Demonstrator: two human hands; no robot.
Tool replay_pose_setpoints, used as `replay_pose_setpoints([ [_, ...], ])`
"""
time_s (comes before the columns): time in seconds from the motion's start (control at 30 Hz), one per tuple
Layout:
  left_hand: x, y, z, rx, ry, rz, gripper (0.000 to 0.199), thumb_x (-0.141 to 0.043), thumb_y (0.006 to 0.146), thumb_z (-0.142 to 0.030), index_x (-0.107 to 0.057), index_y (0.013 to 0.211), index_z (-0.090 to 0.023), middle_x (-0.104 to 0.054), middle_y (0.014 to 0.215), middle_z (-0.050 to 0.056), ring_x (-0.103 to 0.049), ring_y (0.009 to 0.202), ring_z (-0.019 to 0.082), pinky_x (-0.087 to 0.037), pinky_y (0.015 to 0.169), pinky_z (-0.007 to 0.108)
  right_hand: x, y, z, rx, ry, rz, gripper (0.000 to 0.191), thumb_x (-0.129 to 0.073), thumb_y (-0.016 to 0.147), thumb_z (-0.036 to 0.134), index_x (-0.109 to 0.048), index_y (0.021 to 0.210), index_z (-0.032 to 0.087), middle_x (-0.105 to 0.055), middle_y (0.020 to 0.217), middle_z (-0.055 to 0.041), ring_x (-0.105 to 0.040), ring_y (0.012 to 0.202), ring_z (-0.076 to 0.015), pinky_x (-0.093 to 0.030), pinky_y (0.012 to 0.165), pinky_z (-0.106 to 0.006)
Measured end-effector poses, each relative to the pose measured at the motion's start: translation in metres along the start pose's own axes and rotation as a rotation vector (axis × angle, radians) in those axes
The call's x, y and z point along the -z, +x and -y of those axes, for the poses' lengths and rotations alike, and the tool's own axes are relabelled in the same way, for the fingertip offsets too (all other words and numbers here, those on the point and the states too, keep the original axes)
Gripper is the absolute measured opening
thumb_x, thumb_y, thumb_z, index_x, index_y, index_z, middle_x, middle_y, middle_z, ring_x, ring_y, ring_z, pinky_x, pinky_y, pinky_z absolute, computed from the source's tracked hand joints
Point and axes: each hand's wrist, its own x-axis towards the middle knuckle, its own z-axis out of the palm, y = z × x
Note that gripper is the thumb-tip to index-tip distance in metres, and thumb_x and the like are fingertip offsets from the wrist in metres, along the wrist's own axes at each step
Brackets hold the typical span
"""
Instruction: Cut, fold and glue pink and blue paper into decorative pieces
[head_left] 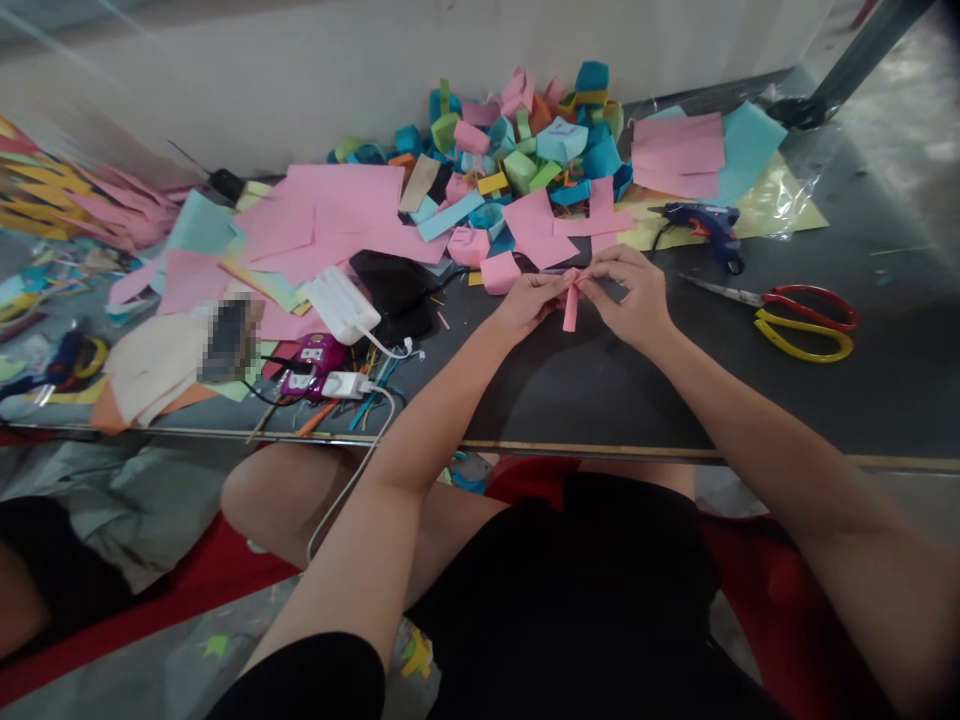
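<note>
A narrow pink paper strip (571, 308) hangs down between my two hands, above the dark table top. My left hand (536, 300) pinches its upper part from the left. From the right, my right hand (626, 290) grips the same pink paper with thumb and fingertips. The two hands almost touch at the paper, and its folds there are too small to make out. Just behind my left hand lies a folded pink paper piece (499, 272). Larger pink sheets (536, 225) spread behind both hands.
Red-and-yellow scissors (806, 320) and a blue glue gun (703, 228) lie at the right. Colourful folded papers (521, 165) are heaped by the wall. At the left are a white power bank (341, 305), a purple socket block (313, 362), a cable and a blurred phone (231, 338).
</note>
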Motion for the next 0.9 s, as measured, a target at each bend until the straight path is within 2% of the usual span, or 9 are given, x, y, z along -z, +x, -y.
replay_pose_setpoints([
  [0.27, -0.002, -0.003, -0.008, 0.043, -0.021, 0.008, 0.035, -0.076, 0.089, -0.053, -0.082, 0.081, -0.020, -0.080, 0.081, 0.005, -0.077, 0.089, 0.017, -0.061, 0.090, 0.036, 0.001, -0.001, 0.000, -0.053, -0.001, -0.006, 0.008, -0.072, 0.090, 0.030, -0.075, 0.085, 0.025, -0.073, 0.098, -0.0069, -0.070, 0.097, -0.0257, -0.057, 0.094, -0.047],
  [0.4, -0.004, -0.005, -0.012, 0.069, -0.023, 0.008, 0.037, -0.076, 0.089, -0.054, -0.081, 0.079, -0.019, -0.079, 0.081, 0.005, -0.078, 0.092, 0.019, -0.060, 0.090, 0.035, 0.001, 0.000, 0.001, -0.068, -0.008, -0.020, 0.008, -0.073, 0.089, 0.031, -0.075, 0.084, 0.025, -0.075, 0.098, -0.0062, -0.071, 0.097, -0.0260, -0.057, 0.093, -0.047],
  [0.7, -0.002, -0.009, -0.017, 0.145, -0.075, 0.065, 0.035, -0.078, 0.088, -0.050, -0.080, 0.080, -0.016, -0.080, 0.085, 0.006, -0.078, 0.095, 0.019, -0.059, 0.096, 0.037, 0.010, 0.005, 0.006, -0.160, 0.027, 0.160, 0.008, -0.070, 0.089, 0.024, -0.075, 0.082, 0.024, -0.078, 0.093, -0.0021, -0.071, 0.089, -0.0205, -0.055, 0.087, -0.039],
  [0.9, -0.003, -0.009, -0.019, 0.151, -0.039, 0.054, 0.033, -0.077, 0.090, -0.046, -0.079, 0.075, -0.016, -0.078, 0.080, 0.007, -0.078, 0.093, 0.020, -0.059, 0.098, 0.040, 0.011, 0.006, 0.004, -0.202, 0.018, 0.184, 0.008, -0.072, 0.087, 0.024, -0.077, 0.081, 0.023, -0.079, 0.090, -0.0018, -0.071, 0.084, -0.0193, -0.055, 0.086, -0.038],
])
